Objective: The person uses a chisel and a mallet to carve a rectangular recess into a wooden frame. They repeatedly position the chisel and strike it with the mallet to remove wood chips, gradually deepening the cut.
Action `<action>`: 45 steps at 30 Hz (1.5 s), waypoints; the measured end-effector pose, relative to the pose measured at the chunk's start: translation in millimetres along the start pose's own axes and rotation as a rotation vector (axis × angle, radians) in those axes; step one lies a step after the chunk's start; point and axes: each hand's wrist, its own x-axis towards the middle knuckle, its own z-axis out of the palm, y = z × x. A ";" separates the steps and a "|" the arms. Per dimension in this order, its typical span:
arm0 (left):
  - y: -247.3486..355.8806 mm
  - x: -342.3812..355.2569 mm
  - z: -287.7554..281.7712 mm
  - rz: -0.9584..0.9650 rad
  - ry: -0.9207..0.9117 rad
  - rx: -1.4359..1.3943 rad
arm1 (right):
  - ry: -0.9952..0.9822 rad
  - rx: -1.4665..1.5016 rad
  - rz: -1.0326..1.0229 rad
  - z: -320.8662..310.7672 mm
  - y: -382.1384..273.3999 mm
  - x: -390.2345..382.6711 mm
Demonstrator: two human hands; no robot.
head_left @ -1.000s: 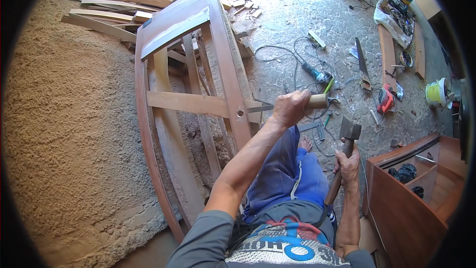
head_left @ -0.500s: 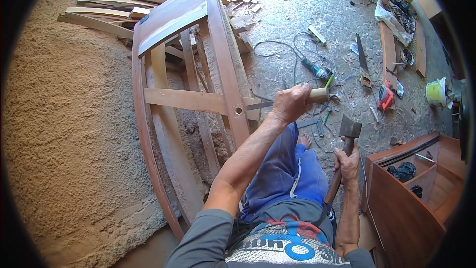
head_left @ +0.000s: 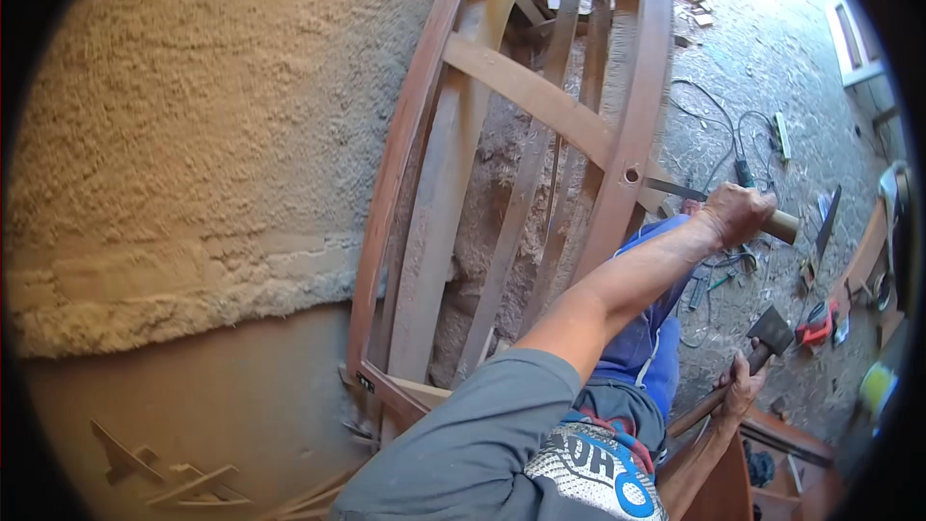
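Note:
My left hand (head_left: 737,214) is closed around a chisel, whose round wooden handle (head_left: 781,226) sticks out past my fist. Its flat metal blade (head_left: 675,190) points left at the outer edge of a reddish-brown wooden door frame (head_left: 610,222), level with a round hole (head_left: 632,176) in the stile. How far the tip goes in I cannot tell. Lower and to the right, my right hand (head_left: 741,388) grips the wooden handle of a hammer with a broad dark head (head_left: 772,331). The hammer is held apart from the chisel.
Sawdust (head_left: 193,135) is heaped along the left. Long boards (head_left: 439,222) show beneath the frame. On the floor at right lie a handsaw (head_left: 828,222), a red power tool (head_left: 818,324) and cables (head_left: 719,125). A wooden cabinet (head_left: 719,484) stands close on my right.
The view has swung left, so the door frame and both hands appear farther right. My grips on the chisel and hammer are the same, and the chisel blade stays by the hole.

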 end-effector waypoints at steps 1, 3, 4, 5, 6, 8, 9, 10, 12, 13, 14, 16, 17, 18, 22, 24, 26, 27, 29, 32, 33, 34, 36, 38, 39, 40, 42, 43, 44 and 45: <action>0.1 -0.3 -0.5 -0.009 0.003 0.001 | 0.015 -0.012 0.006 -1.7 -0.8 -1.0; -5.7 -4.9 -2.6 -0.030 -0.006 0.026 | -0.009 -0.056 0.037 -2.1 0.1 4.6; -4.9 -0.9 0.8 -0.024 -0.016 0.035 | -0.005 -0.080 0.038 -3.6 -3.9 6.2; -4.5 1.8 4.3 -0.010 -0.031 0.041 | 0.007 -0.097 0.040 -3.9 -6.6 7.3; -4.7 3.1 3.1 0.003 -0.016 0.011 | -0.016 -0.145 0.059 -4.5 -12.1 11.5; -11.8 -2.9 9.3 0.003 -0.039 -0.050 | -0.062 -0.125 0.014 13.4 -33.9 18.2; -10.1 -5.0 4.9 -0.034 -0.080 0.008 | -0.074 -0.160 -0.030 26.7 -49.6 19.5; -6.0 -6.0 0.5 -0.011 -0.067 0.025 | -0.101 -0.228 -0.069 31.7 -62.1 22.9; -0.7 -1.8 -3.6 0.009 -0.057 0.049 | -0.112 -0.164 -0.093 42.0 -77.1 24.5; 1.5 0.1 -3.3 0.006 -0.063 0.050 | -0.126 -0.137 -0.110 43.1 -78.0 27.2; 3.3 1.0 -3.0 -0.001 -0.065 0.053 | -0.120 -0.124 -0.112 44.1 -80.4 27.7; 4.9 1.1 -3.6 0.006 -0.082 0.061 | -0.121 -0.115 -0.120 45.2 -87.0 28.5; 5.0 1.4 -4.3 0.004 -0.083 0.065 | -0.119 -0.109 -0.124 45.2 -87.6 30.3; 4.8 2.4 -5.1 0.006 -0.090 0.057 | -0.118 -0.105 -0.127 45.1 -88.2 31.9; 3.3 2.0 -8.4 0.008 -0.104 0.049 | -0.094 -0.113 -0.131 45.8 -95.7 29.7; -2.5 1.3 -6.8 -0.011 -0.054 0.073 | -0.099 -0.119 -0.125 45.1 -96.1 29.9; 0.9 -0.4 -8.5 -0.012 -0.117 0.089 | -0.097 -0.126 -0.121 39.8 -95.8 30.0; 2.9 -0.9 -8.7 -0.013 -0.149 0.098 | -0.097 -0.130 -0.119 37.3 -94.0 30.0; 0.7 0.7 -8.6 -0.005 -0.116 0.087 | -0.106 -0.154 -0.141 36.7 -96.6 29.7; -1.8 6.1 -13.1 -0.033 -0.060 0.068 | -0.089 -0.157 -0.207 36.0 -115.1 33.8; -2.7 5.0 -12.1 -0.029 -0.077 0.071 | -0.059 -0.117 -0.232 39.1 -122.2 37.0; -5.1 4.9 -11.3 -0.024 -0.090 0.077 | -0.032 -0.074 -0.261 44.0 -128.6 41.7; -5.2 5.8 -8.0 -0.013 -0.111 0.083 | 0.019 -0.068 -0.334 57.0 -124.5 55.4; -5.9 3.7 -3.9 -0.011 -0.128 0.094 | -0.060 -0.228 -0.286 70.2 -134.6 57.0; -5.6 1.2 -2.1 -0.004 -0.131 0.090 | -0.102 -0.402 -0.501 65.0 -126.6 66.9; -4.4 0.1 -3.1 0.003 -0.132 0.087 | -0.144 -0.578 -0.717 66.9 -125.5 75.9; -3.1 2.4 -3.8 -0.013 -0.152 0.106 | -0.179 -0.512 -0.525 59.1 -122.7 72.0; -5.2 0.5 -3.6 -0.018 -0.148 0.109 | -0.123 -0.387 -0.468 62.8 -132.8 65.9; -7.6 -0.3 -3.3 -0.022 -0.145 0.112 | -0.067 -0.264 -0.409 65.5 -139.9 62.2; -9.9 -1.4 -2.9 -0.028 -0.141 0.116 | -0.011 -0.142 -0.348 67.5 -142.6 61.6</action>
